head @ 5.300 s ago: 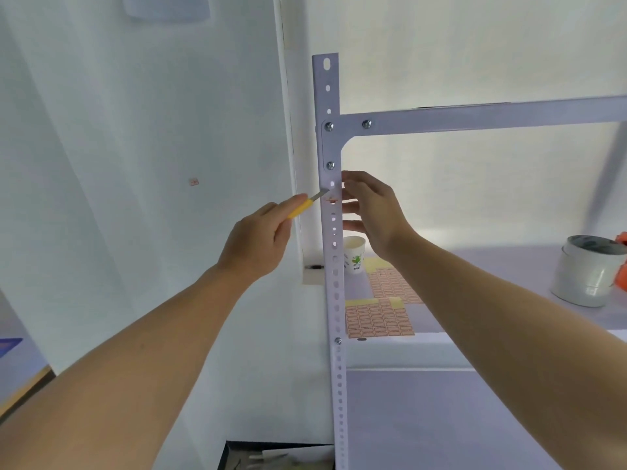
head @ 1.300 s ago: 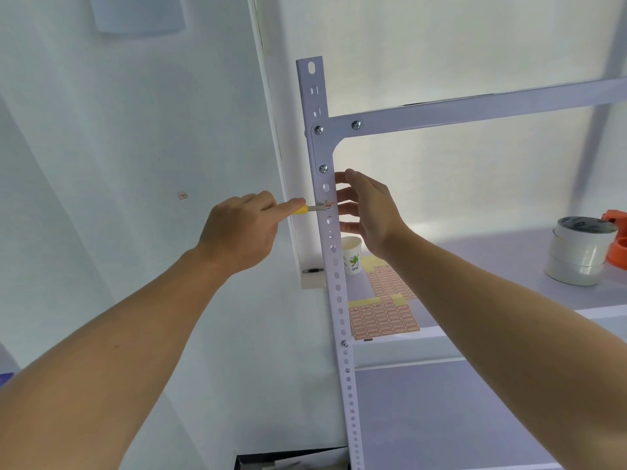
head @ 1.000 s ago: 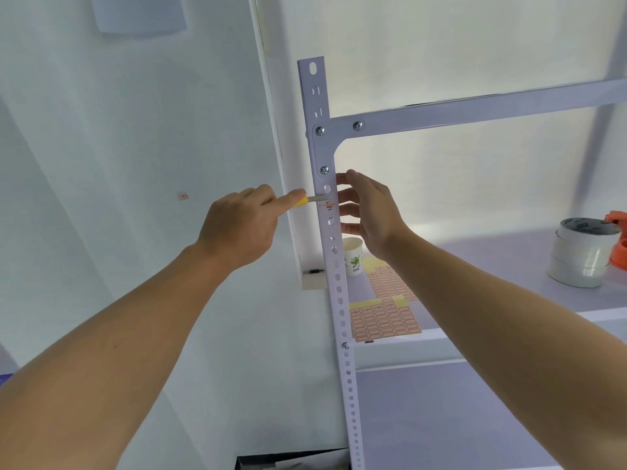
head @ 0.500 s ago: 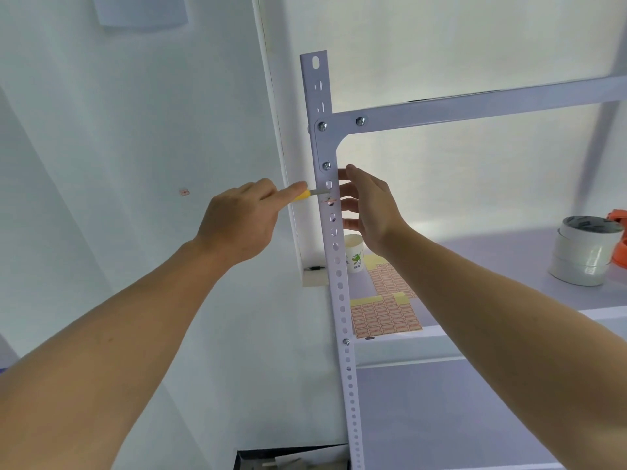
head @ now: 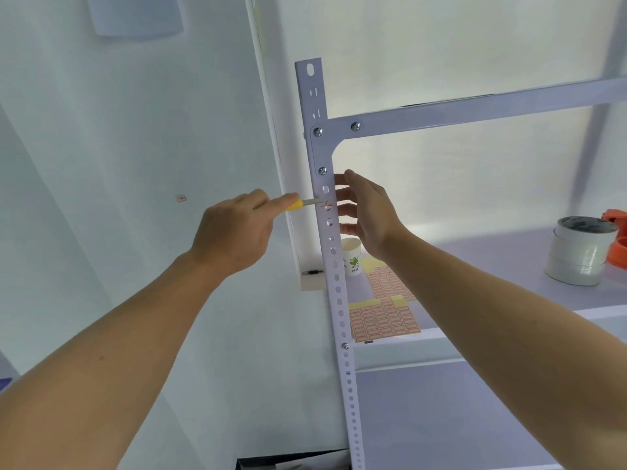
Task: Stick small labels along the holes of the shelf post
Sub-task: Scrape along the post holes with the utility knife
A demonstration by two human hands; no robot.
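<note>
Faintly, a red-bordered label (head: 327,207) sits on the shelf post (head: 339,301), print unreadable.

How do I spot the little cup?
Look at the pale shelf board behind the white holed metal post. At its left end, beyond the sheets of red labels, stands a small white paper cup; only it bears a green print.

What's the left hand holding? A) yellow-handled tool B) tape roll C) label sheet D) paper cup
A: the left hand grips a yellow-handled tool, its metal tip at a small label on the shelf post; the label sheets, tape and cup lie on the shelf.
</note>
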